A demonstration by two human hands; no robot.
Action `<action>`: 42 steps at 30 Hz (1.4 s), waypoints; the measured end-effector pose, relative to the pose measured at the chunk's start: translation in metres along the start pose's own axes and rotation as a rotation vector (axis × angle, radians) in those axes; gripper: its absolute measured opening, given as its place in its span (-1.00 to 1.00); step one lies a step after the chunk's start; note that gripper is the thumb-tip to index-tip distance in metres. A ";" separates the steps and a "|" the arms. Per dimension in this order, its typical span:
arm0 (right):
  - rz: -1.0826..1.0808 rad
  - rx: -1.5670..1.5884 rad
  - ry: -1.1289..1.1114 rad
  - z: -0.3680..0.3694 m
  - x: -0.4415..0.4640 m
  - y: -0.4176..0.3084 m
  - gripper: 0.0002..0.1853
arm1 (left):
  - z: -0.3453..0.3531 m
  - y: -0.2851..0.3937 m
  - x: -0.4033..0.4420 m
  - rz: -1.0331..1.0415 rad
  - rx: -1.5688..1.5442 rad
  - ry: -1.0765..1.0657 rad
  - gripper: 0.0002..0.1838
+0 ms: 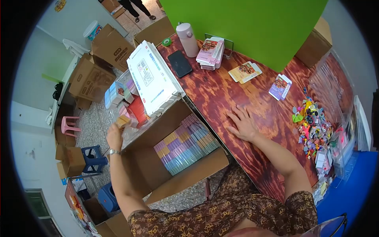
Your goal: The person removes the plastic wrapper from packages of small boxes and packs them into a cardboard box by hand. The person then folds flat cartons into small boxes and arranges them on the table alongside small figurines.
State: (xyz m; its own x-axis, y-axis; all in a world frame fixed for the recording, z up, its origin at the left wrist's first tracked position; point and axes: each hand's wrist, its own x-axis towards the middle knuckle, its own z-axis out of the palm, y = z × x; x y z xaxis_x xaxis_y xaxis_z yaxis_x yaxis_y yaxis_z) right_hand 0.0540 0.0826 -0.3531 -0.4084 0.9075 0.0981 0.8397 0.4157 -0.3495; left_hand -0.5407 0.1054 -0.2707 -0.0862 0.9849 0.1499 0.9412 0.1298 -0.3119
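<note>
My right hand (pixel 243 125) lies flat on the red-brown wood-grain table (pixel 213 98), fingers spread and holding nothing. Out to the left, my left hand (pixel 115 135) has its fingers closed on a small yellow box (pixel 123 120), beside a clear plastic bin of pink, purple and blue small boxes (pixel 116 93). Below and between my arms stands an open cardboard carton (pixel 144 162). Rows of purple, yellow and blue small boxes (pixel 185 142) fill part of its bottom. A yellow flattened box (pixel 245 72) and a purple box (pixel 280 87) lie beyond my right hand.
A white foam box lid (pixel 148 77) borders the bin. At the table's back are a phone (pixel 180 63), a pink bottle (pixel 188 39), green tape (pixel 166 42) and stacked boxes (pixel 210 53). Small colourful toys (pixel 310 126) are heaped right. A person's legs (pixel 137 8) show far off.
</note>
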 end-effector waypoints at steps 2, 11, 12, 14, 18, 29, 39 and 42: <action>0.040 0.174 -0.021 -0.009 0.015 0.017 -0.36 | -0.034 -0.005 -0.017 0.006 -0.077 0.211 -0.56; 0.450 -0.160 0.094 -0.027 0.109 0.080 -0.39 | -0.146 0.087 -0.100 -0.473 -1.935 0.203 -0.67; 0.406 -0.159 0.101 -0.025 0.111 0.084 -0.39 | -0.151 0.103 -0.106 -0.517 -1.997 0.139 -0.69; 0.325 -0.154 0.109 -0.017 0.115 0.095 -0.40 | -0.148 0.139 -0.116 -0.471 -2.166 0.021 -0.63; 0.285 -0.063 0.020 -0.025 0.124 0.104 -0.40 | -0.151 0.222 -0.118 -0.476 -2.449 -0.255 -0.49; 0.045 0.130 0.337 -0.016 0.071 0.097 -0.38 | -0.146 0.372 -0.055 -0.489 -2.427 -0.476 -0.63; 0.394 1.269 0.174 -0.045 0.005 0.053 -0.43 | -0.143 0.413 -0.051 -0.446 -2.455 -0.590 -0.59; 0.435 1.520 0.149 -0.059 0.011 0.042 -0.33 | -0.143 0.411 -0.057 -0.453 -2.454 -0.620 -0.59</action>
State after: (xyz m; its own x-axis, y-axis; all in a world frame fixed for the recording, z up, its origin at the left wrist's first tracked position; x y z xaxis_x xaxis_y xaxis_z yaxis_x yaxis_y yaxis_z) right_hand 0.1059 0.1134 -0.3122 -0.1288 0.9715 -0.1988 -0.2847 -0.2283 -0.9310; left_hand -0.1017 0.0861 -0.2732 0.0935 0.9162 -0.3897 -0.5936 0.3655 0.7170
